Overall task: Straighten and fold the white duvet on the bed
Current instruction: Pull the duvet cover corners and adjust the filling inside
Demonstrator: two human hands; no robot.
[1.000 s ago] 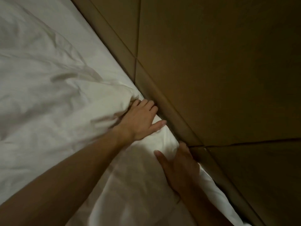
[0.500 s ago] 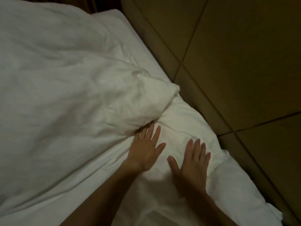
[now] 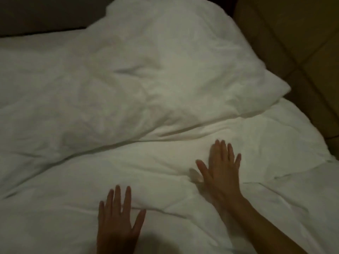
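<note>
Pressing flat, the left hand (image 3: pixel 117 219) and right hand (image 3: pixel 221 167) lay open-fingered on the white duvet (image 3: pixel 128 92) near the bed's near edge. Its bunched fold rose beyond both hands, its edge running left to right, nearer the right hand.

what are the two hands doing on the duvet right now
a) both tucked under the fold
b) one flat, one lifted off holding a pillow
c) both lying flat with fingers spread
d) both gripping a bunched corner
c: the left hand and the right hand both rest palm down with straight, spread fingers on the lower layer of the white duvet, below its folded-over edge.
</note>
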